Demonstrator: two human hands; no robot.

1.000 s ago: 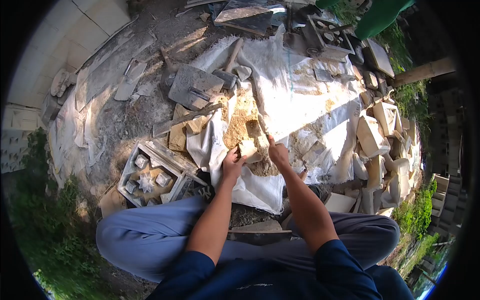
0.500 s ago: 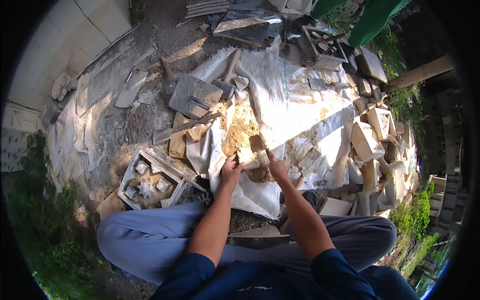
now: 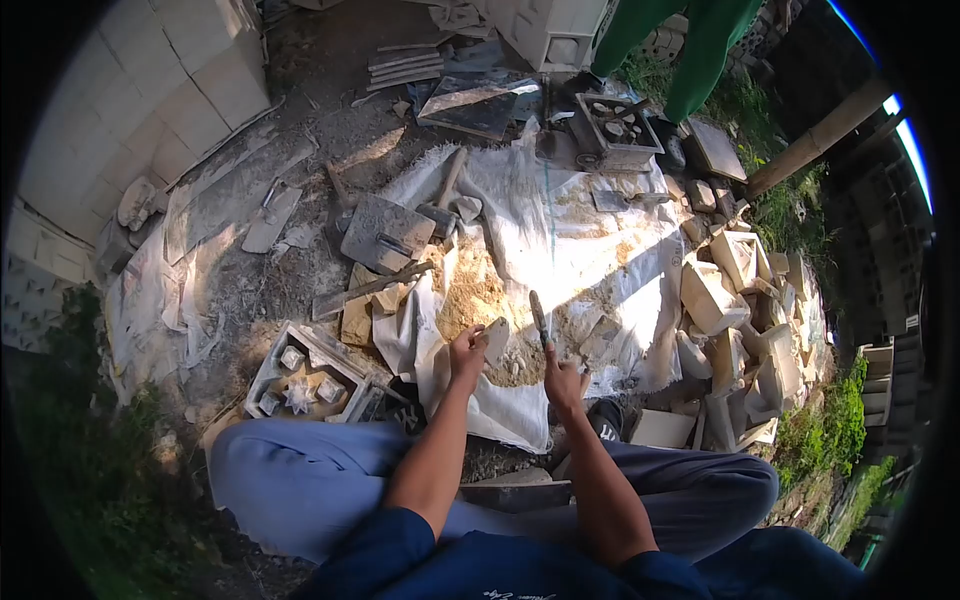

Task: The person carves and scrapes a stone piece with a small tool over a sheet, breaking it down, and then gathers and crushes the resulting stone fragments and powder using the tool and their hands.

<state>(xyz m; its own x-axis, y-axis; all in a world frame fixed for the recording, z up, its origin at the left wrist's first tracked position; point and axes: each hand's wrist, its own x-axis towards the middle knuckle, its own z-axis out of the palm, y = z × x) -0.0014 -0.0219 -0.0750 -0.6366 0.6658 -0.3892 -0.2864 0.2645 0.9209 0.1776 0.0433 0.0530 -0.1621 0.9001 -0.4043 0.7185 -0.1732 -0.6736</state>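
Outdoor ground, white sheet (image 3: 515, 415) spread out, sandy material (image 3: 468, 285) on it. Left hand (image 3: 468, 357): grip closed on one pale piece (image 3: 497, 342), just above the sheet. Right hand (image 3: 566, 384): grip wrapped around one narrow tool (image 3: 540, 318), tip pointing away from the body. Left of the sheet: one open frame (image 3: 355, 382), one star-shaped piece (image 3: 300, 394) and at least three blocks (image 3: 331, 390) inside. Two flat plates with handles (image 3: 385, 232) beyond. White script on shirt (image 3: 480, 565), unreadable.
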